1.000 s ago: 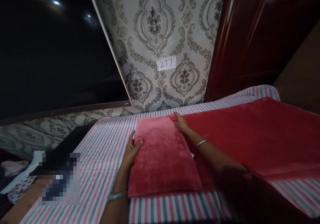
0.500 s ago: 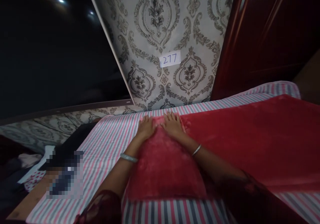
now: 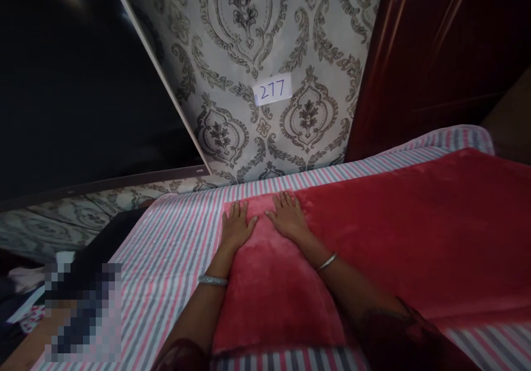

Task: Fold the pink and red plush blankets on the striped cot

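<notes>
A plush red blanket lies over a striped cloth, stretching from the middle out to the right. My left hand rests flat at the blanket's far left corner, fingers apart. Beside it, my right hand also presses flat on the blanket, with its fingers stretched toward the wall. The two thumbs point at each other across a narrow strip of paler red pile. Neither hand grips the fabric. A bangle circles each wrist.
The patterned wall rises behind the far edge, with a paper label reading 277. A large dark screen stands at left, a dark red wooden panel at right. A pixelated patch hides something lower left.
My left hand has moved left, away from the right one, and its fingers have spread. The blanket's far left corner now lies flatter. The view has shifted slightly.
</notes>
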Demonstrator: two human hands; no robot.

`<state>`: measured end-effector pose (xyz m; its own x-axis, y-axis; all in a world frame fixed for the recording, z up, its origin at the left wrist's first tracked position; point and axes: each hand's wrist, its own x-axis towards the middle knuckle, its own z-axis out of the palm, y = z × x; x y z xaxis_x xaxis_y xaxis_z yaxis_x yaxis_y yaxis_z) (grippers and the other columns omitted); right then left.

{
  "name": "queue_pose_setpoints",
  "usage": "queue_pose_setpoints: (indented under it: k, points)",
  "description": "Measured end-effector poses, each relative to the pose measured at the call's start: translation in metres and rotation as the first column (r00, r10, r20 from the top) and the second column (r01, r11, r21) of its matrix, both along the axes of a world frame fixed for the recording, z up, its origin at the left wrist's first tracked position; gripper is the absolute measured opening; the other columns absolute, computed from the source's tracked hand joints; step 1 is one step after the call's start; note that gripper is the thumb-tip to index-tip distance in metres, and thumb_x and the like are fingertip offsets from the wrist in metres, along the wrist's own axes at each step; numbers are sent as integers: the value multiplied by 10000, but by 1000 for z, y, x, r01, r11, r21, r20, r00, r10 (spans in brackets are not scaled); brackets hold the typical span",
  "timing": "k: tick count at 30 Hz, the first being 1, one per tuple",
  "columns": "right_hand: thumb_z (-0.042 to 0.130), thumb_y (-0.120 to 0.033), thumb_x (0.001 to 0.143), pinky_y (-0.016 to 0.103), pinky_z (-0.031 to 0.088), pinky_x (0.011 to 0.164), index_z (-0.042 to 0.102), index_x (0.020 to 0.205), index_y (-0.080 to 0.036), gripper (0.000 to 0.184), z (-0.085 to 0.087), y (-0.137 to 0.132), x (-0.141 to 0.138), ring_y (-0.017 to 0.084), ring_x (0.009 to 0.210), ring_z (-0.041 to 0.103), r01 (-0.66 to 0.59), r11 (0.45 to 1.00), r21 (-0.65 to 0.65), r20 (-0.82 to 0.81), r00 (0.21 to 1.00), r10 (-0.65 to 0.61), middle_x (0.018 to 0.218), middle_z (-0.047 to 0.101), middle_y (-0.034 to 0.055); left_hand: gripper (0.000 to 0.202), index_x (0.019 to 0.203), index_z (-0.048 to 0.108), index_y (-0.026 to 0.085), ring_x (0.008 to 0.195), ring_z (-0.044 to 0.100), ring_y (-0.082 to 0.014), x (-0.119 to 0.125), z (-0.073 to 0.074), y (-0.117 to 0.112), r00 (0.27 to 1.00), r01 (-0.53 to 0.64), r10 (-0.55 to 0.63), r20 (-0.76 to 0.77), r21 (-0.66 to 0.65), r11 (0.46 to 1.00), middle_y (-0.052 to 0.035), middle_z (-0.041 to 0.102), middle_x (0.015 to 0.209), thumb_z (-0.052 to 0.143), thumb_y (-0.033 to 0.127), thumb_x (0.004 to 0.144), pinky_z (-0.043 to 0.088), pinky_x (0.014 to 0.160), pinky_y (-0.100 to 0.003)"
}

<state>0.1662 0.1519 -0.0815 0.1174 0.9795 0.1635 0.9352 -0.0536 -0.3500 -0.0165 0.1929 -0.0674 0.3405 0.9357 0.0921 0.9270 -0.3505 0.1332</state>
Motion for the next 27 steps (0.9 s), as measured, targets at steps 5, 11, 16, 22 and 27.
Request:
queue_pose_setpoints:
  k: [5, 11, 16, 22, 27]
  points:
    - [338, -530, 1042, 521, 70, 1240, 333, 1589, -52, 726, 7, -2, 0, 315, 1560, 140, 12, 1000, -25, -12, 1000, -12, 1666, 218, 216, 687, 1600, 317, 195, 1571, 150, -326, 3, 8, -2, 1000, -5, 6, 6, -43, 999, -182, 211, 1682, 412, 523, 1004, 114, 1238, -590]
    - [328, -463, 1051, 573, 101, 1227, 324, 1589, -59, 673, 39, -23, 7, 320, 1565, 110, 51, 981, -187, -54, 997, -62, 1682, 174, 198, 647, 1600, 304, 174, 1574, 129, -310, 1, 43, -11, 1000, -3, 5, 11, -188, 982, -179, 190, 1687, 392, 443, 1019, 148, 1231, -603]
    - [391, -340, 1022, 544, 105, 1235, 354, 1588, -95, 618, 35, -86, -5, 318, 1558, 153, -56, 997, -62, 47, 997, 58, 1669, 235, 179, 641, 1609, 284, 163, 1571, 163, -308, -3, 45, -72, 992, 104, -109, -58, -84, 991, -168, 235, 1680, 353, 435, 1033, 129, 1235, -611]
    - [394, -431, 1026, 538, 136, 1235, 345, 1596, -115, 653, 3, -131, -16, 305, 1558, 164, -71, 997, -16, 116, 991, 73, 1673, 228, 161, 646, 1603, 320, 304, 1566, 151, -366, -7, 8, -126, 975, 106, -92, -200, 60, 993, -105, 217, 1696, 351, 573, 1016, 147, 1208, -676]
    - [384, -436, 1035, 517, 137, 1241, 334, 1601, -117, 652, 3, -129, -14, 286, 1563, 152, -69, 997, -16, 126, 990, 71, 1680, 204, 158, 660, 1611, 299, 306, 1563, 164, -369, -8, 3, -121, 972, 115, -98, -212, 67, 991, -106, 212, 1698, 343, 586, 1015, 175, 1205, -670]
